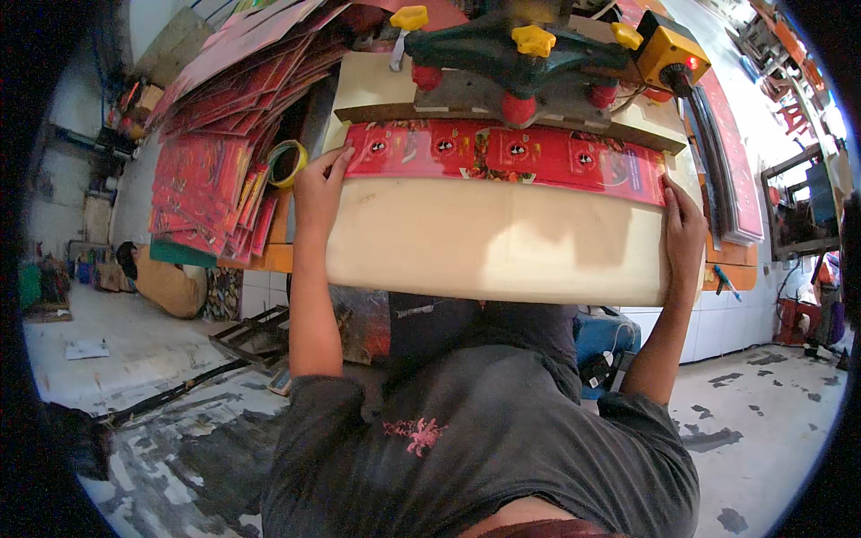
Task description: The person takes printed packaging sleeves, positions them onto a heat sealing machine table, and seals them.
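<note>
- One bare left hand (323,175) and bare right hand (684,215) hold opposite ends of a long, glossy red plastic strip (504,154).
- Picture-printed, it lies just before the dark metal yellow-knobbed machine (480,56).

From the wearer's head, a wide fisheye looks steeply down: the dark shirt (502,417) is nearest, the left hand (320,184) and right hand (684,222) farther out, the dark machine (484,58) beyond, floor (170,439) left and right.

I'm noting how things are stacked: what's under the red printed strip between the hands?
A cream surface shows along the near edge of the red strip; whatever lies directly beneath the strip is covered.
</note>
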Available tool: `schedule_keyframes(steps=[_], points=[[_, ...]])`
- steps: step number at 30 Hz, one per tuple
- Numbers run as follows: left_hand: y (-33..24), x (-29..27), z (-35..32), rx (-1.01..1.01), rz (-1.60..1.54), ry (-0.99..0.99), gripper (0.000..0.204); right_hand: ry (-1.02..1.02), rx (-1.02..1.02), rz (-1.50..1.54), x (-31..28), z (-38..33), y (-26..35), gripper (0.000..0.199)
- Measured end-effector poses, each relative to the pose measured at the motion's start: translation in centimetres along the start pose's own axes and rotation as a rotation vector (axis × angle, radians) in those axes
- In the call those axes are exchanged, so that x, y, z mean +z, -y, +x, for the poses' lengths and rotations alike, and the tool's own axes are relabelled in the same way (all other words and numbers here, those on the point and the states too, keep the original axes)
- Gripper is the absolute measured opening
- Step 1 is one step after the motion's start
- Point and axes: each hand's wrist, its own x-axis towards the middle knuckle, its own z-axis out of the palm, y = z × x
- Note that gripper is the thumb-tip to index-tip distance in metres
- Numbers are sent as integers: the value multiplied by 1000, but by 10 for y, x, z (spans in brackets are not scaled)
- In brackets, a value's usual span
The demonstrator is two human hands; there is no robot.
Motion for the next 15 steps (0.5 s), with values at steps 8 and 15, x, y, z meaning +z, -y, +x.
schedule_keyframes(steps=[8,15], points=[[-28,-6,-2,-54,40,35,34,-47,-30,-38,5,1,-19,29],[-11,0,3,-90,31,56,37,-55,-10,-70,2,2,-5,26]])
